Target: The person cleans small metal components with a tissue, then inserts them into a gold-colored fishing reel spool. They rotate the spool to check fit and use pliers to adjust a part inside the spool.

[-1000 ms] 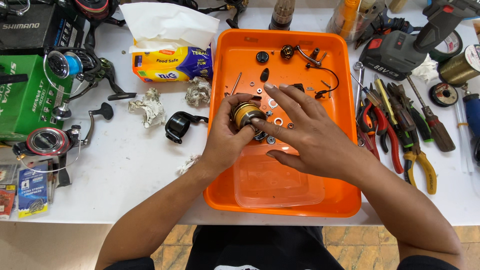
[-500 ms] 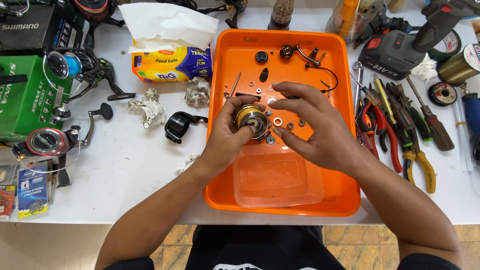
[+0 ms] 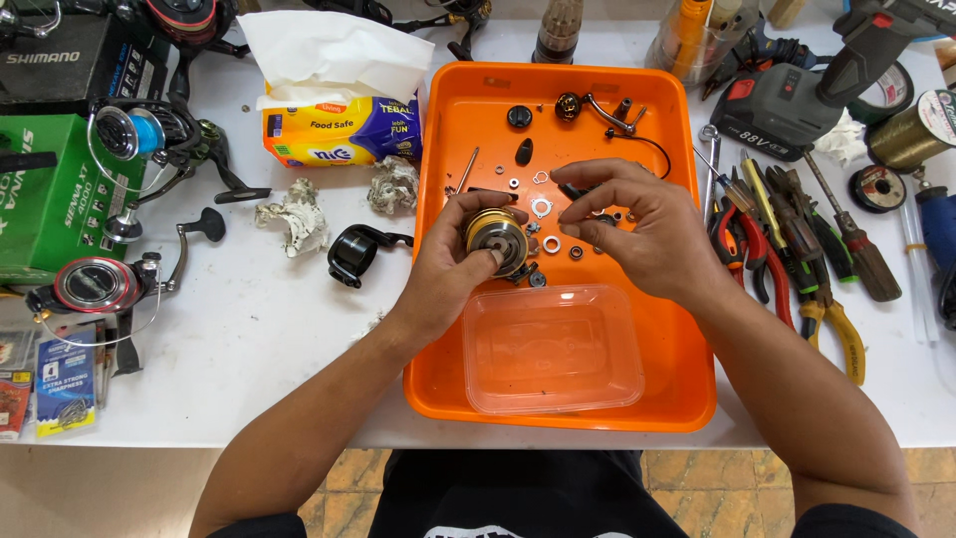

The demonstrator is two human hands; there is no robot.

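My left hand (image 3: 453, 264) grips a gold and silver fishing-reel spool (image 3: 496, 237) over the orange tray (image 3: 687, 384). My right hand (image 3: 637, 234) hovers just right of the spool, thumb and fingers pinched together; whether a small part sits between them I cannot tell. Several small washers and rings (image 3: 546, 211) lie on the tray floor between the hands. A clear plastic tub (image 3: 553, 349) sits in the tray's near half.
A black handle arm and knobs (image 3: 597, 108) lie at the tray's far end. Pliers and screwdrivers (image 3: 797, 259) and a cordless drill (image 3: 797, 100) lie right of it. Left are a black reel part (image 3: 354, 254), crumpled tissues (image 3: 294, 214), a tissue pack (image 3: 344, 125), reels (image 3: 95, 284) and a green box (image 3: 45, 194).
My right hand lifted off the spool and drew back to the right, uncovering it. The left hand kept hold of the spool and turned its face up.
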